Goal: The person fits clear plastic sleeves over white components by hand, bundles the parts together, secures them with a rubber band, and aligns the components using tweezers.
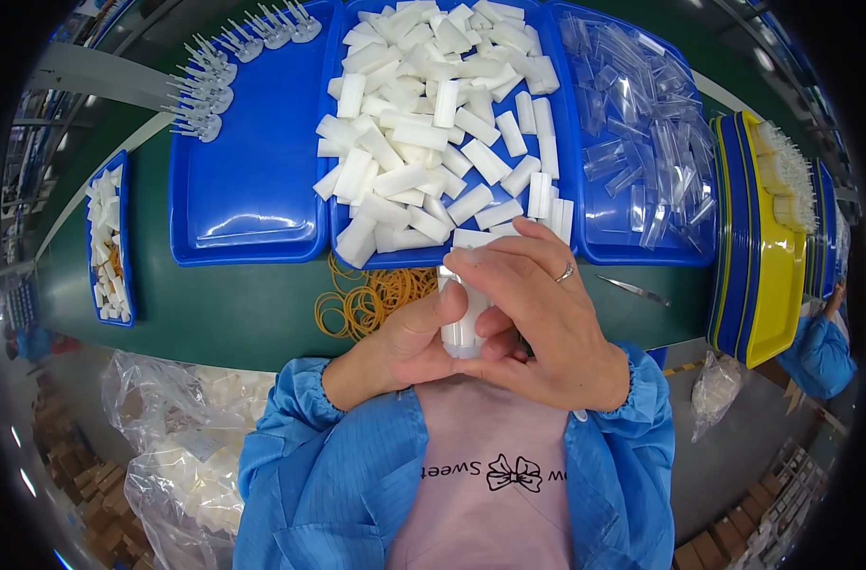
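In front of my chest, both hands close around a small white cylindrical piece [463, 332] with a glossy, see-through-looking surface. My left hand [409, 337] grips it from the left, thumb along its side. My right hand [551, 309], with a ring on one finger, curls over its top and right side. Part of the piece is hidden by the fingers. Just beyond the hands, a blue tray [399, 256] holds a heap of white foam-like blocks [404, 133]. Orange rubber bands [361, 302] lie on the green table beside my left hand.
A blue tray [247, 180] at left carries clusters of thin white pronged parts [205, 85]. Another blue tray [609, 223] holds clear plastic sleeves [666, 142]. Metal tweezers [634, 289] lie at right, near stacked yellow and blue trays [770, 285]. A small tray [127, 237] stands far left.
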Available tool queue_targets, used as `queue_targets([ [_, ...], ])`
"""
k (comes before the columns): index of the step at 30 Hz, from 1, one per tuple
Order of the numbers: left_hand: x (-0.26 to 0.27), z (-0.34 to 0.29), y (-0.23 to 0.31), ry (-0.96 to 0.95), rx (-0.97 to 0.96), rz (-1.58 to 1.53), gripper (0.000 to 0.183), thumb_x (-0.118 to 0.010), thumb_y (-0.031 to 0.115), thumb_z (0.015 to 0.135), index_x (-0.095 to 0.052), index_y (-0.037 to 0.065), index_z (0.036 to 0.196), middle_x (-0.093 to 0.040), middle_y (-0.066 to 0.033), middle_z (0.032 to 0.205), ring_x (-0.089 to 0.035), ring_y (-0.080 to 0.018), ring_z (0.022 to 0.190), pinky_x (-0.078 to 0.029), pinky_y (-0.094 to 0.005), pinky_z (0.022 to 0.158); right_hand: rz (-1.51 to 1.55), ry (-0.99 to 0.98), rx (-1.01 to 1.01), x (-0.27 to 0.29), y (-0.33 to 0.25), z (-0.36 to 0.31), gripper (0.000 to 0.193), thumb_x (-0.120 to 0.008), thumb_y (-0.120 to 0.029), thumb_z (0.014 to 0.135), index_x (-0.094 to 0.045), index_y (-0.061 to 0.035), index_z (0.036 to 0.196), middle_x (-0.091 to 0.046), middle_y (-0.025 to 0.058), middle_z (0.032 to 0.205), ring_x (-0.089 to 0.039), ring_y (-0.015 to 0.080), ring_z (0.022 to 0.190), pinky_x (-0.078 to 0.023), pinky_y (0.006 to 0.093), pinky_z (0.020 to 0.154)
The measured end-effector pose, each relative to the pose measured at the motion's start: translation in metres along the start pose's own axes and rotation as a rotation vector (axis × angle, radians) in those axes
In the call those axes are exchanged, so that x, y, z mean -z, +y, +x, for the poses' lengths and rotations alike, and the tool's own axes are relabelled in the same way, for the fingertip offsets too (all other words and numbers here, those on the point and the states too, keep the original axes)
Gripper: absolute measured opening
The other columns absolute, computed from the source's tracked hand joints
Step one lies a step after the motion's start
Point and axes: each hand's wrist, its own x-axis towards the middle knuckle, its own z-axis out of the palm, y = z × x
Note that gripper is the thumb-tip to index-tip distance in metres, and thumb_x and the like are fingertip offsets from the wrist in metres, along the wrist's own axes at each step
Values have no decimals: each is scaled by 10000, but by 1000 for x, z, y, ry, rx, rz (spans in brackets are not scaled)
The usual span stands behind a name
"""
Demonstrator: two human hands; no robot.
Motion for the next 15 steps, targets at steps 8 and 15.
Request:
queue_targets([
  [8,-27,0,8,461,15,231,475,-694,318,785,-505,61,1135,-585,-84,959,-593,-211,880,-495,-352,786,-28,24,53,-7,-1,-2,788,-786,-200,574,-439,-20,1258,-553,135,1101,-496,317,990,-355,451,892],
  [15,-41,2,27,106,-183,307,614,-722,275,755,-449,21,1242,-459,-19,748,-514,-151,676,-464,-288,606,240,308,-84,26,9,-2,574,-747,-105,600,-565,-54,1143,-564,90,1070,-513,280,983,-398,386,821],
])
